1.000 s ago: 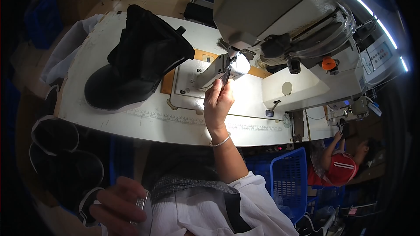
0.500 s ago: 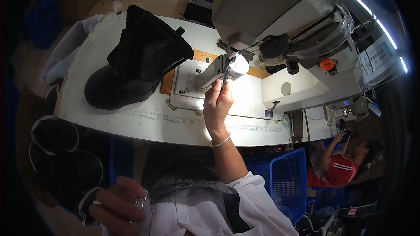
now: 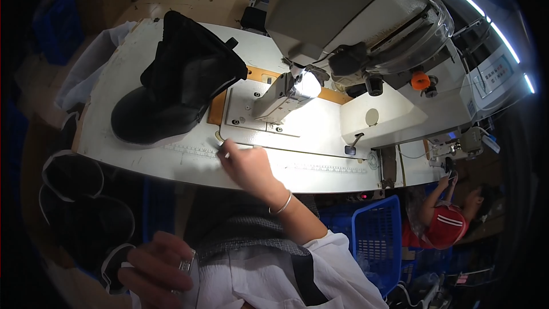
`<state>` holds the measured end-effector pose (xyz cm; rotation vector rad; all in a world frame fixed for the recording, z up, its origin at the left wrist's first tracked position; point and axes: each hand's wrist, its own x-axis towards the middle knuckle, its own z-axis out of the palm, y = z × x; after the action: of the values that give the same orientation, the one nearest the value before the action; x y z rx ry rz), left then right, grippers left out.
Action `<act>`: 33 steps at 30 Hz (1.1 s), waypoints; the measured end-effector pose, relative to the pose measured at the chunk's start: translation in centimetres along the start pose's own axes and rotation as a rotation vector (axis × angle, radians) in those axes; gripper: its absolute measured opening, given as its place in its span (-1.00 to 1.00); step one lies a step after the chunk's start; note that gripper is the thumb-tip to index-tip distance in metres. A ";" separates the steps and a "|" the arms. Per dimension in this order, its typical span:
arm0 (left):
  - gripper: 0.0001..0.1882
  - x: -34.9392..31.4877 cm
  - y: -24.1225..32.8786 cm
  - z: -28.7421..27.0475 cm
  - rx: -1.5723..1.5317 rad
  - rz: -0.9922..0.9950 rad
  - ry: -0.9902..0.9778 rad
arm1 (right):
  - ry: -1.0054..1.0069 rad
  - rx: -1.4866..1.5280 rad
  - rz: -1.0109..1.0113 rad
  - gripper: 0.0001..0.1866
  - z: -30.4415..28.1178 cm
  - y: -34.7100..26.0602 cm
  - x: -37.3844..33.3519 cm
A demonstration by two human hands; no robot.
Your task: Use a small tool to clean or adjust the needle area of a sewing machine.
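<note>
My right hand [image 3: 251, 167], with a bracelet at the wrist, is closed over the front of the white sewing table [image 3: 143, 163]. A thin dark tool, smeared by motion, shows at its fingertips. Behind it stands the sewing machine's post [image 3: 281, 100], brightly lit under the needle area. To the left, a black boot [image 3: 171, 86] lies on the table with its shaft toward the machine. Low in the view, my left hand [image 3: 155, 269] is curled around a small clear object with a shiny edge [image 3: 186, 265], close to my white shirt; its kind cannot be made out.
The bulky machine head [image 3: 343, 11] overhangs the table, with an orange knob [image 3: 420, 80]. Several black shoe pieces [image 3: 86, 212] hang or lie at the left below the table edge. A blue basket [image 3: 374, 240] stands at right, near a co-worker in red [image 3: 443, 223].
My right hand has left the machine's needle area, moving left and toward me with the thin tool. My left hand stays nearly where it was. The boot has not moved.
</note>
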<state>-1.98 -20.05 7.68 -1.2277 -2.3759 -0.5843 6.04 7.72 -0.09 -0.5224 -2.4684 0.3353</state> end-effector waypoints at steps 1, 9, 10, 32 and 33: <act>-0.76 -0.4 -0.4 -0.2 0.462 -0.037 -0.069 | -0.087 -0.014 -0.021 -0.82 0.1 -1.0 -0.5; -0.79 3.7 2.2 -1.1 1.236 0.535 0.751 | -0.698 0.172 -0.354 -0.48 5.5 -7.0 -5.2; -0.80 3.0 2.7 -1.1 1.170 0.364 0.694 | -0.697 0.200 -0.373 -0.48 5.7 -7.1 -5.0; -0.84 4.7 7.1 -1.8 1.378 0.365 0.662 | -0.375 0.767 0.219 -0.52 2.6 -4.1 -3.6; -0.84 3.9 5.9 -1.9 1.372 0.358 0.673 | -0.274 0.450 0.085 -0.49 2.8 -4.2 -3.6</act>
<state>1.13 -15.35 12.38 -0.5796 -1.3325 0.6147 5.90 2.05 -2.64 -0.4091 -2.5151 1.0262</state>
